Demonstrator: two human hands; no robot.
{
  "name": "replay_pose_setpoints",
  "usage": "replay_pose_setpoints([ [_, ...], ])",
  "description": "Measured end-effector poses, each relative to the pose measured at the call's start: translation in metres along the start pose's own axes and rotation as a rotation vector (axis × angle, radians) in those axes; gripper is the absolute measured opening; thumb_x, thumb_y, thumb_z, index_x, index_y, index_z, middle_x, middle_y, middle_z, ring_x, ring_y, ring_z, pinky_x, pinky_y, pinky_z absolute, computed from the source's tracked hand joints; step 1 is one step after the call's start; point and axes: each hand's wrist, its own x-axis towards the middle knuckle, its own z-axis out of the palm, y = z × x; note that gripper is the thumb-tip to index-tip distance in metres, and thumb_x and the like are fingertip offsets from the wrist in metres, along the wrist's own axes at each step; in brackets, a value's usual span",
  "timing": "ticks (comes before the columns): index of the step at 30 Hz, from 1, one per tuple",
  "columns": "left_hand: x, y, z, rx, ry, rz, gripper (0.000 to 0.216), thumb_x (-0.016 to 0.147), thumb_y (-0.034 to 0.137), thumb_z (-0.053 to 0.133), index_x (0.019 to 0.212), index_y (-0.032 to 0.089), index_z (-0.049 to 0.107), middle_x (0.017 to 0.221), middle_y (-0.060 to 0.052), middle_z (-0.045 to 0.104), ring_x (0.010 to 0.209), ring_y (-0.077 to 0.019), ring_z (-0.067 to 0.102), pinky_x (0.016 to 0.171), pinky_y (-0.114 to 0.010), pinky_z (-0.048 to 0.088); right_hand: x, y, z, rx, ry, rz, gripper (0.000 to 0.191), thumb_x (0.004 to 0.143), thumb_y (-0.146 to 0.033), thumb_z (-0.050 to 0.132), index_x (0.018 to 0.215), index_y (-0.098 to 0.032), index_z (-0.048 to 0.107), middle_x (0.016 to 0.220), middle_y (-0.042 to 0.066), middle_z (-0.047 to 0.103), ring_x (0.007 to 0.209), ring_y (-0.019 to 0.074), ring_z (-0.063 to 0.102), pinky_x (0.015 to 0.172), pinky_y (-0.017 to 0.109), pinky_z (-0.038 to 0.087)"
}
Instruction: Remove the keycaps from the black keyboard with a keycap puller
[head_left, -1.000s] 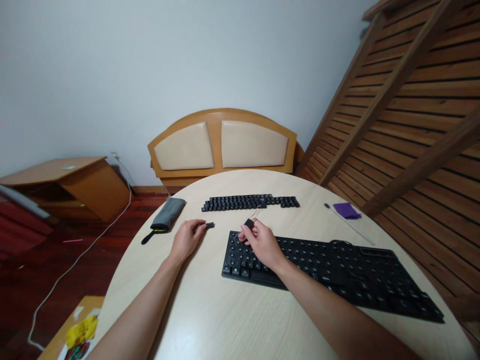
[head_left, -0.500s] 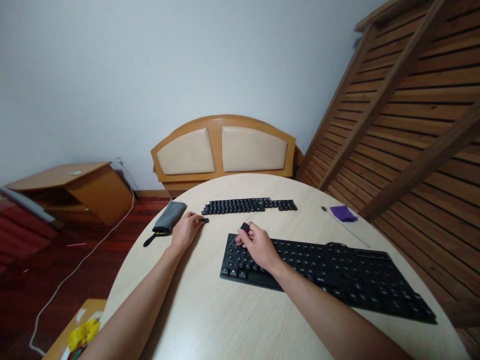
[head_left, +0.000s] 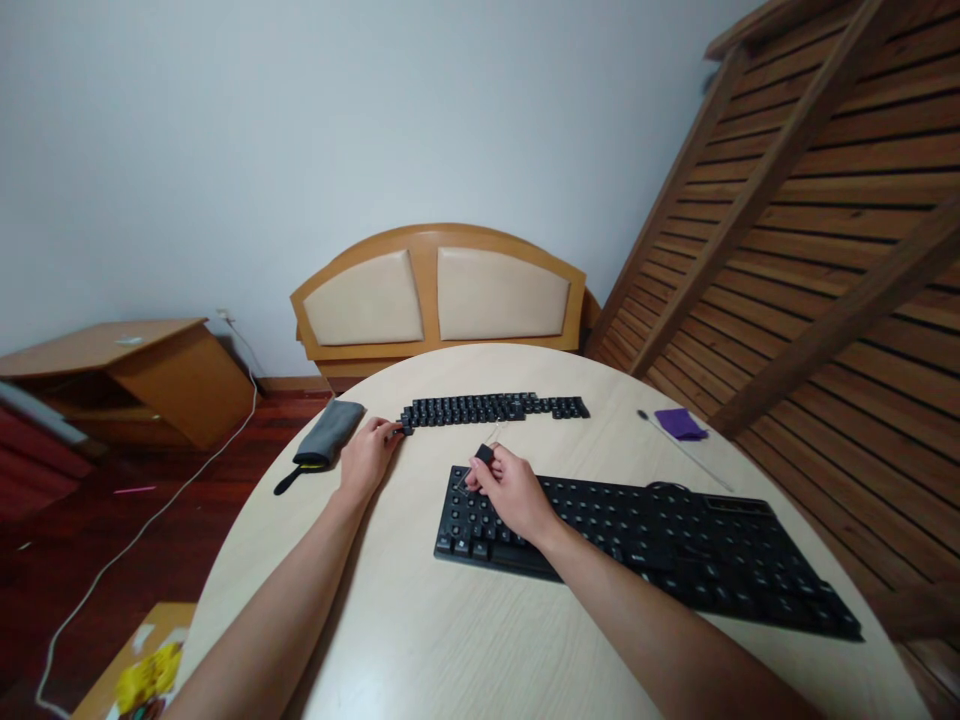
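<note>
Pinching a black keycap (head_left: 403,431) between left fingers (head_left: 383,426), with the keycap rows (head_left: 472,408) just rightward, likely for even order; clamping a wire keycap puller (head_left: 486,454) in right fingers (head_left: 478,470), over the keyboard (head_left: 637,515), probably for having it ready.

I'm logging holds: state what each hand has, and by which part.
Right hand: a wire keycap puller, by its black handle. Left hand: at a black keycap; whether held cannot be told.
</note>
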Motion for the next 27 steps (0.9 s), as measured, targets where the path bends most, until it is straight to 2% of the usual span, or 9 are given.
replay_pose_setpoints([
  [20, 0.0, 0.001, -0.002, -0.015, 0.039, -0.018, 0.023, 0.091, 0.03, 0.058, 0.112, 0.025, 0.067, 0.115, -0.006, 0.067, 0.104, -0.0237, 0.064, 0.072, -0.027, 0.05, 0.0, 0.004, 0.0, -0.001, 0.0, -0.008, 0.029, 0.092, -0.047, 0.055, 0.083, -0.019, 0.055, 0.078, 0.005, 0.073, 0.07, 0.0177, 0.071, 0.067, 0.029, 0.057],
  [25, -0.011, 0.02, -0.006, -0.149, 0.086, 0.07, 0.023, 0.092, 0.028, 0.054, 0.113, 0.021, 0.061, 0.119, -0.009, 0.063, 0.111, -0.0253, 0.059, 0.091, -0.034, 0.05, 0.0, 0.0, 0.0, -0.001, -0.003, -0.008, 0.028, 0.091, -0.045, 0.056, 0.082, -0.019, 0.056, 0.076, 0.005, 0.072, 0.069, 0.0173, 0.071, 0.067, 0.029, 0.057],
  [27, -0.024, 0.037, -0.007, -0.29, 0.036, 0.12, 0.022, 0.091, 0.026, 0.053, 0.112, 0.021, 0.058, 0.114, -0.009, 0.064, 0.109, -0.0247, 0.06, 0.094, -0.037, 0.049, 0.001, 0.001, 0.0, -0.003, -0.003, -0.012, 0.029, 0.092, -0.046, 0.055, 0.082, -0.019, 0.056, 0.075, 0.005, 0.072, 0.068, 0.0169, 0.07, 0.066, 0.028, 0.056],
])
